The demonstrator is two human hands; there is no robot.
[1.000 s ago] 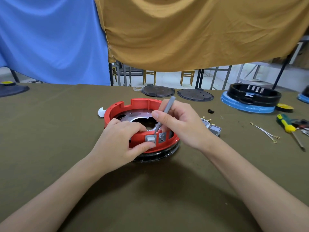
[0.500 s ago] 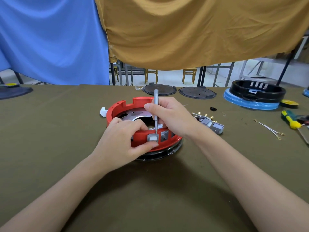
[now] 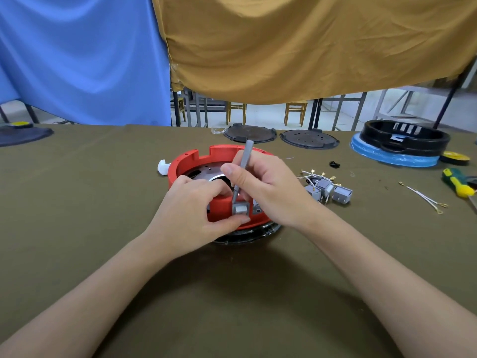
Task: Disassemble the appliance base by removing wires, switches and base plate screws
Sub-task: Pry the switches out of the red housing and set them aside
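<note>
Head view: the red plastic ring base point(image 3: 196, 161) sits at table centre on olive cloth point(image 3: 103, 202), stacked on a glossy black disc point(image 3: 245, 236). My left hand point(image 3: 191, 215) curls over its 6 o'clock wall, thumb pressing under a grey square switch point(image 3: 240, 208). My right hand point(image 3: 268, 187) pinches a slim matte grey screwdriver point(image 3: 242, 171), tip hidden behind the switch. Removed grey switches point(image 3: 327, 189) with wires lie at 3 o'clock. No legible writing.
</note>
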